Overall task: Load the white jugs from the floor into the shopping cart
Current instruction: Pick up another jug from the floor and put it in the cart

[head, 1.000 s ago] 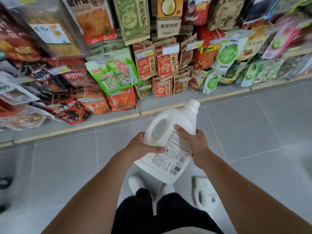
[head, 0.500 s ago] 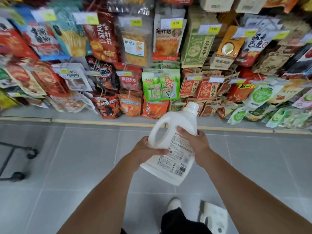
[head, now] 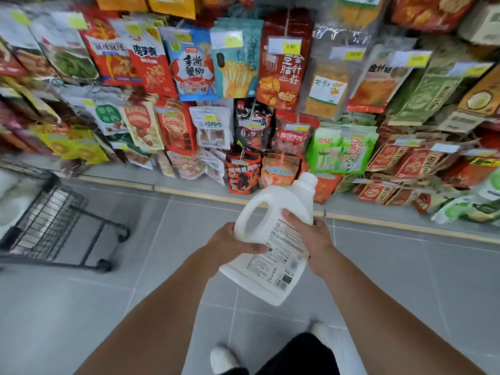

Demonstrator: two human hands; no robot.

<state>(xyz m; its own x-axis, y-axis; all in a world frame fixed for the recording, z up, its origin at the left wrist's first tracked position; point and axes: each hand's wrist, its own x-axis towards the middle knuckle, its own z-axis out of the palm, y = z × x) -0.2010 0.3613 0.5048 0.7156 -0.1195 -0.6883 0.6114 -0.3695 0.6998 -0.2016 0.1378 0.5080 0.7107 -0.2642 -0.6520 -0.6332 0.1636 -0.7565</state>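
I hold a white jug (head: 273, 263) with a printed back label in front of me at waist height, tilted with its white cap toward the upper right. My left hand (head: 230, 246) grips its left side below the handle. My right hand (head: 311, 239) clasps its right side over the label. The black wire shopping cart (head: 46, 220) stands on the floor at the left edge, partly cut off, with blurred white shapes inside it.
A low shelf wall (head: 243, 104) hung with snack packets runs across the back, with a yellow kick strip (head: 205, 196) at its base. Grey floor tiles (head: 405, 280) spread out around me. My white shoes (head: 223, 359) and dark trousers show at the bottom.
The view has swung left: the cart has come into sight at the left and the jug lying on the floor by my feet has left the frame. Both hands keep the same hold.
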